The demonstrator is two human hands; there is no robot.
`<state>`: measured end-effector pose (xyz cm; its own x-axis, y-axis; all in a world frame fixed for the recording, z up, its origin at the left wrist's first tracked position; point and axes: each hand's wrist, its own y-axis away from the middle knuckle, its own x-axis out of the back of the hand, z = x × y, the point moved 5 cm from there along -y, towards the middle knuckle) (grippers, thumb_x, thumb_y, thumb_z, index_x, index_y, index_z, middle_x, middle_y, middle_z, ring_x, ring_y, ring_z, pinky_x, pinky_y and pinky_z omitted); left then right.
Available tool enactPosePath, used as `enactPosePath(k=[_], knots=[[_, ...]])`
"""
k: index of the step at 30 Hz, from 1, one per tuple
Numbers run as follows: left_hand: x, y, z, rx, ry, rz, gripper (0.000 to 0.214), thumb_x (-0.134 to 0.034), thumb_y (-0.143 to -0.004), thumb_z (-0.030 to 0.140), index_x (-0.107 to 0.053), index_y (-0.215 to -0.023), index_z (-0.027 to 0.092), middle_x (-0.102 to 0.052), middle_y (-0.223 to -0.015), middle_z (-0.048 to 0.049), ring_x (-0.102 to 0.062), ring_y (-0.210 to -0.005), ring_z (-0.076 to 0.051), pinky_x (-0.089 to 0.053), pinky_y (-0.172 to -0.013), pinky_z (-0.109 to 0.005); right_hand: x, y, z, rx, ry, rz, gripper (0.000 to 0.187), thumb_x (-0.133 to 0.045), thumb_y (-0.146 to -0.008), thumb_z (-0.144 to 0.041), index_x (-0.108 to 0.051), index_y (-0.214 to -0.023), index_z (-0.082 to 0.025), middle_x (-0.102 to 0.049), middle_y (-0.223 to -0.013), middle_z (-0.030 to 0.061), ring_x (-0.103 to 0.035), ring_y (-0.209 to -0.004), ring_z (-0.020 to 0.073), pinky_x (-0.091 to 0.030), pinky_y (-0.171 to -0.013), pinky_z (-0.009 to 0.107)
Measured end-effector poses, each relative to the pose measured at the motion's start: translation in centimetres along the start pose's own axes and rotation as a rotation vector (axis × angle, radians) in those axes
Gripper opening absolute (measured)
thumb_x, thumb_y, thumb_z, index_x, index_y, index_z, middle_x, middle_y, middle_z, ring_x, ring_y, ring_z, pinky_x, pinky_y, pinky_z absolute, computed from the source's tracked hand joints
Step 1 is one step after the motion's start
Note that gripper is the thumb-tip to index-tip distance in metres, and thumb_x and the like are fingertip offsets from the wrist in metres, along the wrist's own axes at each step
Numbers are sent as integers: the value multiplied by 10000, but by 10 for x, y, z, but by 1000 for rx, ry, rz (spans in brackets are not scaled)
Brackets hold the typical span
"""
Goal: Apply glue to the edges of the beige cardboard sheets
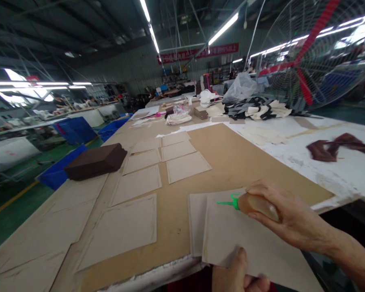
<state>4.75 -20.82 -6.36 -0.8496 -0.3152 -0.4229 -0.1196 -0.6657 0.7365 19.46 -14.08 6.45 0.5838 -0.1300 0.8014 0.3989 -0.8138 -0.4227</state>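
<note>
My right hand (282, 215) is wrapped round a glue bottle (255, 206) with amber contents and a green nozzle. The bottle lies nearly level, its nozzle pointing left over the top edge of a beige fabric panel (231, 227). With the thumb on top and fingers beneath, my left hand (237, 271) grips the lower edge of that panel. Under it, another beige panel (197, 227) shows along the left side. Part of the panel reaches past the table's front edge.
Several beige panels (124, 231) lie in rows on the brown board (231, 158). A stack of dark brown pieces (95, 161) stands at the left, near blue bins (76, 129). Brown cloth strips (325, 151) lie at the right, below a large fan (307, 61). Fabric scraps (261, 108) lie farther back.
</note>
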Motion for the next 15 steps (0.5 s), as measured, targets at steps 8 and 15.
enactPosePath(k=[8,15], knots=[[-7,9,2,77,83,88,337,-543,-863,220,-408,-1163,151,-689,-854,-95,-692,-659,-197,-563,-513,-255,-19,-5,10,-3,-38,-13,295,-556,-888,-320,-449,-1149,-234,-538,-1113,91,-539,-983,231,-460,-826,386],[-8,6,-2,74,127,128,307,-554,-857,207,-425,-1131,156,-690,-809,-86,-679,-593,-178,-555,-496,-252,-25,-6,1,-12,-56,-120,259,-556,-884,-296,-454,-1117,-242,-547,-1074,74,-550,-920,210,-463,-780,354]])
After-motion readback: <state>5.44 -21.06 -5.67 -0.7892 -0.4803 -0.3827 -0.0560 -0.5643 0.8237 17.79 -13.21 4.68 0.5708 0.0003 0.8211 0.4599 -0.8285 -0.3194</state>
